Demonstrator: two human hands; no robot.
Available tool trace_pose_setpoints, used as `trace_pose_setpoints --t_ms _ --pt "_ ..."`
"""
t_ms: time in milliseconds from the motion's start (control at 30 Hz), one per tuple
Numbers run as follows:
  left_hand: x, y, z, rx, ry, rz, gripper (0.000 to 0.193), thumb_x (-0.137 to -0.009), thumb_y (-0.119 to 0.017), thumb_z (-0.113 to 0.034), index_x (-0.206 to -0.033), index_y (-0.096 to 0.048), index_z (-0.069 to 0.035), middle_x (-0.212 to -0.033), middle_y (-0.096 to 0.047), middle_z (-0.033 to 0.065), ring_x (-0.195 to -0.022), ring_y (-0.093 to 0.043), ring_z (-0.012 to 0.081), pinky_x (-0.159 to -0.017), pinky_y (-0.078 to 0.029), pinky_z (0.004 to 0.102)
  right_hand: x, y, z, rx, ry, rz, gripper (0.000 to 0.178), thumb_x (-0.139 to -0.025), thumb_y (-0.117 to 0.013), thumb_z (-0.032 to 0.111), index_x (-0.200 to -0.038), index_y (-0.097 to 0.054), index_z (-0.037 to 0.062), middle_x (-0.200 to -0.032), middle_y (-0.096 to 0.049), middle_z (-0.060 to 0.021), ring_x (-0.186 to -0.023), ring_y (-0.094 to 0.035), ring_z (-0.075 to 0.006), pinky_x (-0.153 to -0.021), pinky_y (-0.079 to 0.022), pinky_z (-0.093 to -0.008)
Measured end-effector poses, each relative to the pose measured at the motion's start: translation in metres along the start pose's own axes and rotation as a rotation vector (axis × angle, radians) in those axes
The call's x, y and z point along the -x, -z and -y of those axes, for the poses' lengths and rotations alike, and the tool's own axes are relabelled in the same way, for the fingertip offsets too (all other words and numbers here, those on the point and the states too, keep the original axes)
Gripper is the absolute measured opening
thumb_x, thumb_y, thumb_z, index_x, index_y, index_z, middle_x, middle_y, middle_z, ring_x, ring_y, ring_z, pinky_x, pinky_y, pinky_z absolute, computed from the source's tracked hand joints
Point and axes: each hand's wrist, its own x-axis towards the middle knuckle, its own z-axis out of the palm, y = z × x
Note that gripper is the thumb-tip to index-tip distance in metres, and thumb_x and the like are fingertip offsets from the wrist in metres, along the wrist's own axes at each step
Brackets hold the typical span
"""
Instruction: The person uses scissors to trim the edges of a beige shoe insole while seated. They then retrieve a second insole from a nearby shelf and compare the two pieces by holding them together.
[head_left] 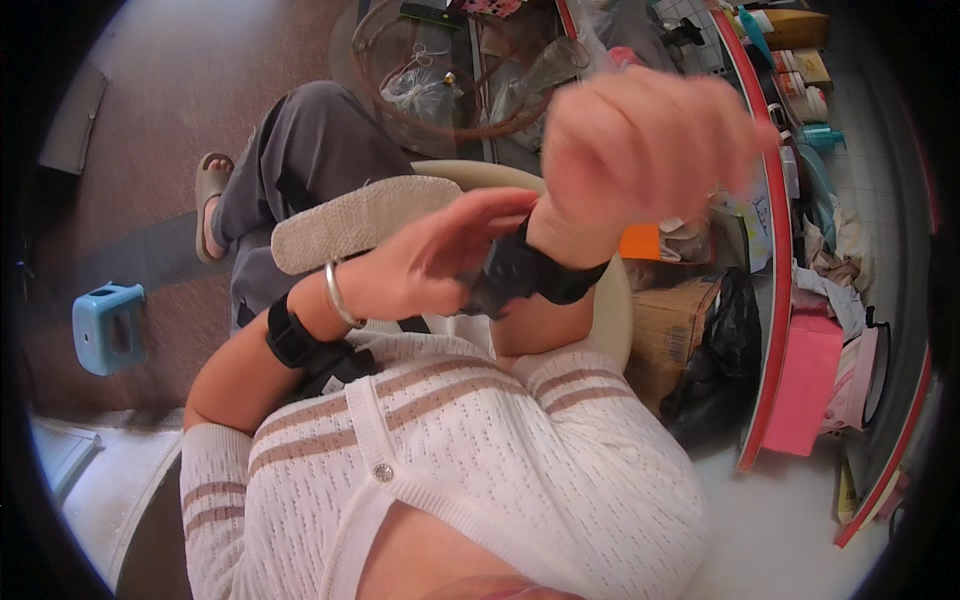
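Note:
My left hand (430,245), with a silver bangle (342,295) and a black band (290,335) on its arm, reaches across to my right wrist. Its fingers close around the black wrist device (510,268) strapped there. Part of that device is hidden behind them. My right hand (650,150) is raised and curled into a fist, blurred by motion, with nothing seen in it. Across my lap lies a beige woven pad (365,220), shaped like an insole, just beyond my left wrist.
A round glass-topped table (455,135) with bags stands ahead. A blue stool (108,328) is at the left. To the right are a cardboard box (675,325), a black plastic bag (725,365) and red-edged shelves (778,250) full of goods, including a pink box (803,380).

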Motion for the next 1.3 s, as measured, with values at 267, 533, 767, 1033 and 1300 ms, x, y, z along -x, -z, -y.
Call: trace_pose_setpoints --t_ms 267,533,767,1033,1300 --pt "0.012 0.008 0.023 -0.229 0.101 -0.406 0.054 -0.084 -0.063 -0.004 -0.132 -0.039 -0.002 -0.088 -0.045 -0.0056 -0.081 -0.045 0.0039 -0.073 -0.041 0.0186 0.028 0.055 -0.032 1.498 0.056 -0.704 0.041 -0.098 -0.042 0.03 -0.071 -0.057 0.0032 -0.06 -0.051 -0.0029 -0.051 -0.043 -0.0084 -0.048 -0.035 -0.0227" --pt "0.003 0.008 0.031 -0.148 0.137 -0.4 0.054 -0.087 -0.058 -0.002 -0.135 -0.035 -0.003 -0.119 -0.046 0.0004 -0.108 -0.043 0.0092 -0.093 -0.036 0.0245 0.04 0.065 -0.032 1.206 -0.048 -0.922 0.038 -0.095 -0.051 0.028 -0.066 -0.057 0.0041 -0.052 -0.049 -0.0011 -0.045 -0.044 -0.0086 -0.043 -0.033 -0.0227" --pt "0.023 0.053 0.017 -0.743 0.1 -0.412 0.057 -0.08 -0.064 -0.003 -0.133 -0.04 -0.004 -0.142 -0.038 0.0099 -0.132 -0.034 0.0225 -0.108 -0.025 0.0338 0.119 0.08 0.072 1.627 0.089 -1.32 0.029 -0.094 -0.051 0.021 -0.074 -0.06 0.0019 -0.062 -0.055 -0.0007 -0.052 -0.048 -0.0062 -0.048 -0.039 -0.0227" --pt "0.064 0.084 0.002 -1.462 0.213 -0.435 0.045 -0.068 -0.066 0.004 -0.111 -0.057 -0.004 -0.134 -0.047 0.0136 -0.127 -0.04 0.0322 -0.105 -0.032 0.0364 0.272 0.055 0.274 1.925 -0.28 -2.801 0.032 -0.079 -0.066 0.012 -0.108 -0.059 -0.0006 -0.112 -0.06 -0.019 -0.1 -0.06 -0.0306 -0.084 -0.048 -0.039" --pt "0.059 0.091 0.006 -1.349 0.207 -0.482 0.039 -0.068 -0.065 0.006 -0.105 -0.059 -0.003 -0.128 -0.052 0.0123 -0.122 -0.044 0.03 -0.103 -0.034 0.0363 0.336 0.051 0.309 1.713 -0.575 -2.608 0.034 -0.081 -0.067 0.022 -0.109 -0.065 0.0025 -0.116 -0.061 -0.0176 -0.103 -0.059 -0.0312 -0.088 -0.047 -0.0416"
